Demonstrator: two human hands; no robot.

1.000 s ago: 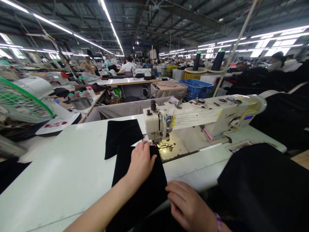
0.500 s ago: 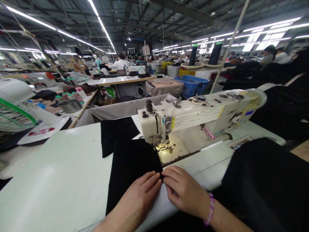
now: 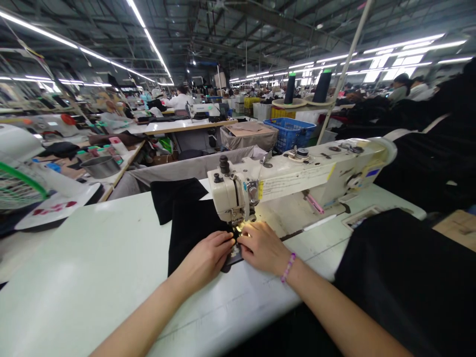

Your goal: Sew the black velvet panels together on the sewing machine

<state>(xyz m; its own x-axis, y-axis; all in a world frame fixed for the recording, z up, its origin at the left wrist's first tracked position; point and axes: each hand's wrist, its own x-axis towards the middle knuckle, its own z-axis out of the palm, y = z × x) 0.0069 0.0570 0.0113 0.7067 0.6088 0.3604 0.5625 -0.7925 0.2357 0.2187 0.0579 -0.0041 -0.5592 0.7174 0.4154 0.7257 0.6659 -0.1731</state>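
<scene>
Black cloth (image 3: 188, 220) lies flat on the pale table (image 3: 107, 267), edge by the sewing machine (image 3: 297, 174). Left hand (image 3: 208, 255), fingers together, rests on that edge; right hand (image 3: 264, 248) curls opposite; can't tell if either pinches. Beyond: blue basket (image 3: 286, 134), strip lights (image 3: 136, 13), dark rafters (image 3: 267, 21).

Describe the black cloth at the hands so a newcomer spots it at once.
Find the off-white sewing machine on the pale table. Beside its needle end, the black cloth lies partly under the left hand. Unlike the black piece just behind it, this one has a hand on it.
</scene>
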